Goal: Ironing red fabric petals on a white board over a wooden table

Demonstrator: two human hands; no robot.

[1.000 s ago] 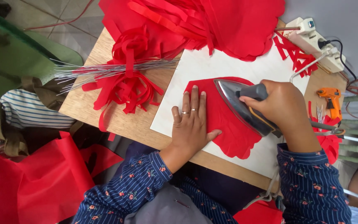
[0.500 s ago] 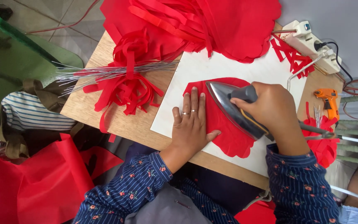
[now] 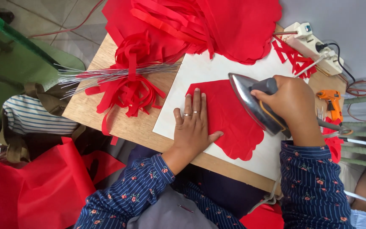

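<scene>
The right hand (image 3: 291, 99) has its grip wrapped round the iron (image 3: 255, 104), which sits on the red cloth piece (image 3: 229, 118); the left hand (image 3: 191, 127), fingers spread, presses the cloth's left edge flat.

We see no packages, labels, signs or screens anywhere on or around the worktable.
</scene>
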